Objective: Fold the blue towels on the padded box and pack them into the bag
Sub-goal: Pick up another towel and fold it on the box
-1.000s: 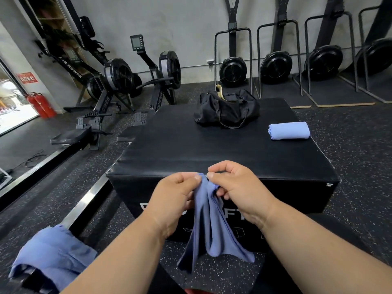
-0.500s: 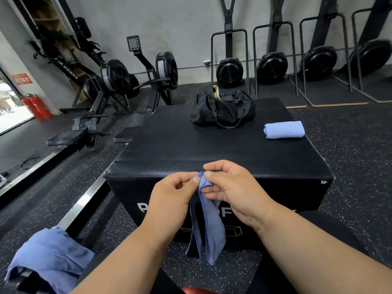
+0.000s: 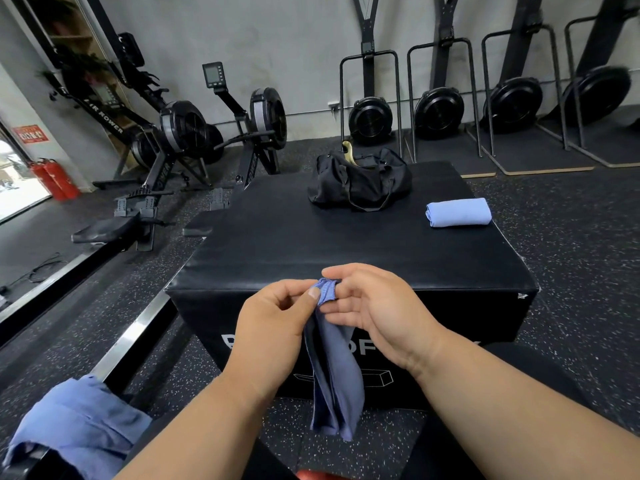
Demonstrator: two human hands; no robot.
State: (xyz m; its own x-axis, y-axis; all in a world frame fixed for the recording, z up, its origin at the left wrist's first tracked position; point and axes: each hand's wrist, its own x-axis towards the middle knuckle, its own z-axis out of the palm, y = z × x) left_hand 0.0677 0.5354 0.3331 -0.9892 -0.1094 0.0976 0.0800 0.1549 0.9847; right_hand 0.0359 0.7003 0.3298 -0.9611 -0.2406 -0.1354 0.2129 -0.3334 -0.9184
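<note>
A blue towel [image 3: 334, 375] hangs in front of the near side of the black padded box [image 3: 277, 244]. My left hand [image 3: 273, 327] pinches its top edge between thumb and fingers. My right hand [image 3: 374, 310] holds the same top edge from the right, thumb above and fingers beneath. A folded light-blue towel [image 3: 459, 212] lies on the box near its right edge. The black bag [image 3: 360, 181] sits at the far middle of the box, its top open. More crumpled blue towels [image 3: 79, 431] lie at the lower left.
Rowing machines [image 3: 166, 143] stand on the speckled floor to the left of the box. Fan machines [image 3: 440, 112] in metal frames line the back wall. Red fire extinguishers [image 3: 55, 180] stand at the far left. A metal rail [image 3: 131, 337] runs along the floor at left.
Both hands stay on the towel's top edge. The hanging towel has gathered into a narrower, straighter bunch. My right fingers have loosened and spread under the edge.
</note>
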